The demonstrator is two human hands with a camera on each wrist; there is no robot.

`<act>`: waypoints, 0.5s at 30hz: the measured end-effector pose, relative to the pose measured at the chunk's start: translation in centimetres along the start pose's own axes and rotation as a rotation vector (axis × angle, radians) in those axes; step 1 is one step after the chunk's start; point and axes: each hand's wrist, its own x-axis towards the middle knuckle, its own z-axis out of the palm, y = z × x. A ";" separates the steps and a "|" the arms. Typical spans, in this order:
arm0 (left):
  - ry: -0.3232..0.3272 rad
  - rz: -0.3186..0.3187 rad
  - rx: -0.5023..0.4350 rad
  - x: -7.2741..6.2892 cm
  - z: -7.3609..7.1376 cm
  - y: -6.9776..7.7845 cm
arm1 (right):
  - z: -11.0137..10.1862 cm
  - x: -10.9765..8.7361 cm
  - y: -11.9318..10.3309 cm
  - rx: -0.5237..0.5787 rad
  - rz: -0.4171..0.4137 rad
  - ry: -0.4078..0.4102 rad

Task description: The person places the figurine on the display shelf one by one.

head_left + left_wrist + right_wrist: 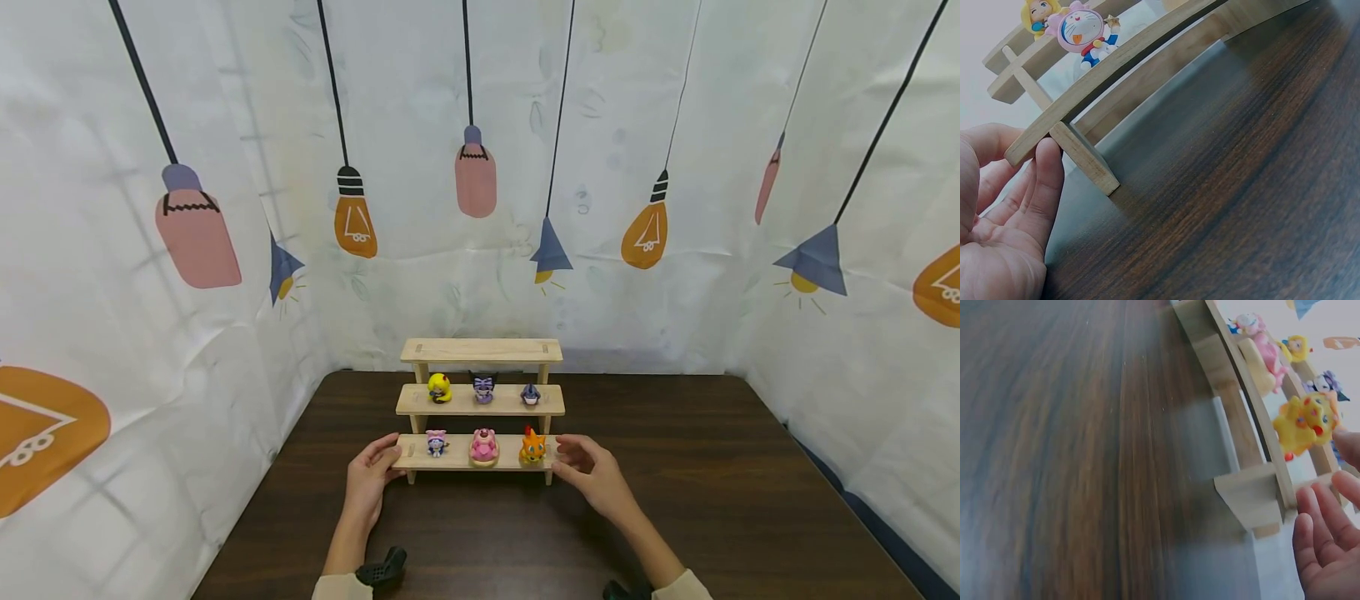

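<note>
A three-tier wooden display stand [480, 350] stands on the table. My left hand [370, 479] pinches the left end of its lowest shelf [1116, 70], with fingers both above and below the board. At the other end my right hand [592, 475] has loosely bent fingers, their tips right at the shelf's end beside a yellow-orange figurine [1304, 422]. Also on the lowest shelf are a pink bear figurine [483, 447] in the middle and a blue-and-white cat figurine with a pink hood [1082, 31] at the left.
The middle shelf carries a yellow-haired figurine [439, 387], a purple-and-black figurine [483, 388] and a small blue-grey figurine [530, 394]. Under everything is a dark wooden table [675, 500], enclosed by white fabric walls [450, 292] printed with lamps.
</note>
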 end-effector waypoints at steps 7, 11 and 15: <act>0.017 0.014 0.009 0.0 -0.1 -0.2 | -1.5 -0.7 0.5 0.007 0.002 -0.022; 0.056 0.011 0.056 -0.2 -0.3 0.2 | -2.4 -1.0 0.9 -0.007 -0.012 -0.020; 0.121 0.035 0.207 -0.6 -0.3 1.5 | -3.6 -1.0 0.9 -0.066 -0.025 0.025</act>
